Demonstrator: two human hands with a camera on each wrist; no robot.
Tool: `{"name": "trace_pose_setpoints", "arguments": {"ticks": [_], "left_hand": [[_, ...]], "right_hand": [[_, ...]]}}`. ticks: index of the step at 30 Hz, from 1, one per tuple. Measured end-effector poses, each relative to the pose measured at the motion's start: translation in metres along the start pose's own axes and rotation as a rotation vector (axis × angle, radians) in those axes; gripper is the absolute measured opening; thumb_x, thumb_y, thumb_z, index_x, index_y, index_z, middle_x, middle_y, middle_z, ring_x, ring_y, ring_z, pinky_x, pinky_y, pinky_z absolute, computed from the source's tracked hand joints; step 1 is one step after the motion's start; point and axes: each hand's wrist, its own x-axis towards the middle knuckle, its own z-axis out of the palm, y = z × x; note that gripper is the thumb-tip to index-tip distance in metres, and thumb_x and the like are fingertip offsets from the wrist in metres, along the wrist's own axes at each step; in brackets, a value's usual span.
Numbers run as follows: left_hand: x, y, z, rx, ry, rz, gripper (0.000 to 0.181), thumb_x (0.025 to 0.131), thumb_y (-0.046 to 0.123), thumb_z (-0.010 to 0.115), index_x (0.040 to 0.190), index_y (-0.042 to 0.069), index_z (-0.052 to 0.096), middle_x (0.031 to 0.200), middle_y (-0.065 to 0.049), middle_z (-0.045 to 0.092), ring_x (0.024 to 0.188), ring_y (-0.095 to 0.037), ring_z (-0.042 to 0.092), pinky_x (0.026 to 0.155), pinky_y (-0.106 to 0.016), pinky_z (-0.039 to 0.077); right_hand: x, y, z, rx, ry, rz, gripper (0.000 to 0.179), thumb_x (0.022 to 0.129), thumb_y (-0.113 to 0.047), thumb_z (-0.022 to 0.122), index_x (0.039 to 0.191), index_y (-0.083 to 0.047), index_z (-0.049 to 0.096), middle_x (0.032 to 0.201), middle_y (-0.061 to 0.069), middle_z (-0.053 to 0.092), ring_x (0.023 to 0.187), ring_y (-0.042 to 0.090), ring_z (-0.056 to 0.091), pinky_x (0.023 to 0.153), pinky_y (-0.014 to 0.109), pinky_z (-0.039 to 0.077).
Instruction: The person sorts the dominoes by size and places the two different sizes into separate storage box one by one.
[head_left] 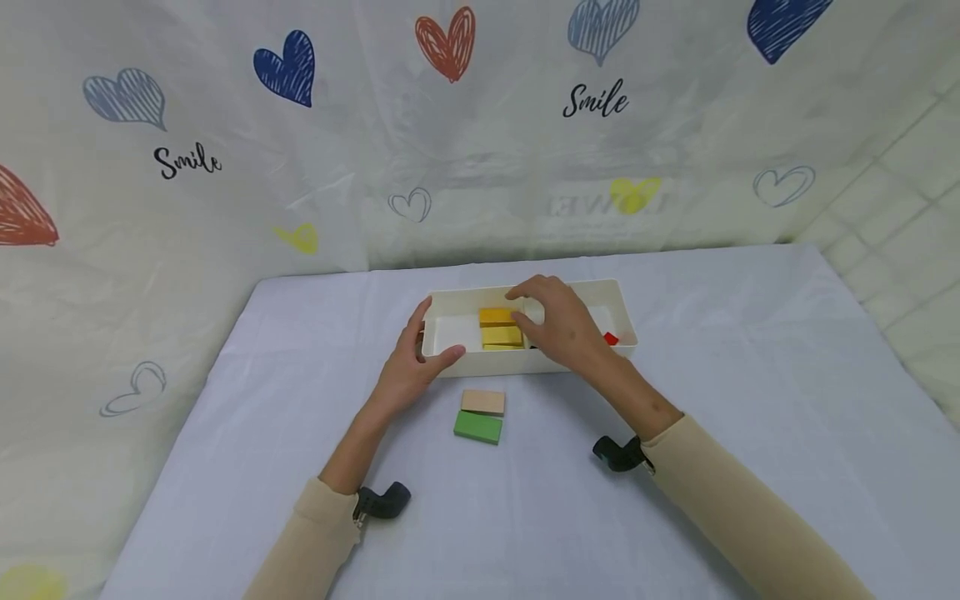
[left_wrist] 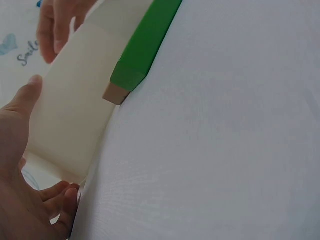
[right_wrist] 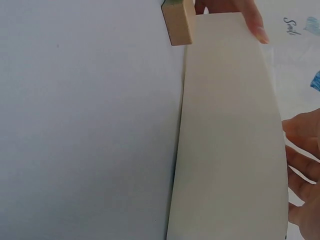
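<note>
A long white box (head_left: pixel 495 363) lies across the table. My left hand (head_left: pixel 408 367) grips its left end, the thumb at the front wall's rim and the fingers round the end wall; the left wrist view shows this hand (left_wrist: pixel 20 165) against the box wall (left_wrist: pixel 70 110). Over the middle of the box is my right hand (head_left: pixel 558 321), its thumb and index finger curved with a gap between them. Beside that thumb, inside the box, sit an orange-yellow block (head_left: pixel 495 317) and yellow blocks (head_left: pixel 501 336). Its other fingers are partly hidden.
In front of the box, a green block (head_left: pixel 477 427) lies against a tan block (head_left: pixel 483 402) on the white tablecloth (head_left: pixel 540 517). A small red piece (head_left: pixel 611 339) shows in the box's right part. A printed curtain (head_left: pixel 480 142) hangs behind the table.
</note>
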Motion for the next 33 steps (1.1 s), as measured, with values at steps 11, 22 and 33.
{"name": "trace_pose_setpoints", "arguments": {"ticks": [11,22,33], "left_hand": [[0.002,-0.002,-0.001,0.003,-0.001,0.0,0.096,0.089,0.062,0.075,0.16,0.058,0.01,0.163,-0.003,0.035,0.142,-0.025,0.046,0.105,-0.05,0.045],[0.002,-0.001,-0.001,0.005,-0.003,0.004,0.097,0.089,0.061,0.075,0.16,0.057,0.01,0.162,-0.004,0.037,0.139,-0.025,0.048,0.103,-0.046,0.046],[0.003,-0.002,-0.001,0.008,0.001,0.007,0.096,0.089,0.061,0.075,0.161,0.056,0.01,0.16,-0.005,0.038,0.136,-0.026,0.05,0.1,-0.045,0.045]], "right_hand": [[-0.018,-0.009,-0.002,0.01,0.01,-0.042,0.026,0.094,-0.013,0.077,0.12,-0.012,0.074,0.121,0.005,0.072,0.124,0.027,0.061,0.109,0.047,0.051],[-0.033,-0.015,-0.001,0.058,0.032,-0.105,0.026,0.092,-0.008,0.079,0.117,-0.01,0.075,0.111,0.003,0.072,0.107,0.027,0.063,0.094,0.047,0.057],[-0.043,-0.019,0.001,0.081,0.026,-0.136,0.024,0.092,-0.008,0.078,0.116,-0.011,0.074,0.108,0.006,0.073,0.101,0.028,0.064,0.087,0.047,0.057]]}}
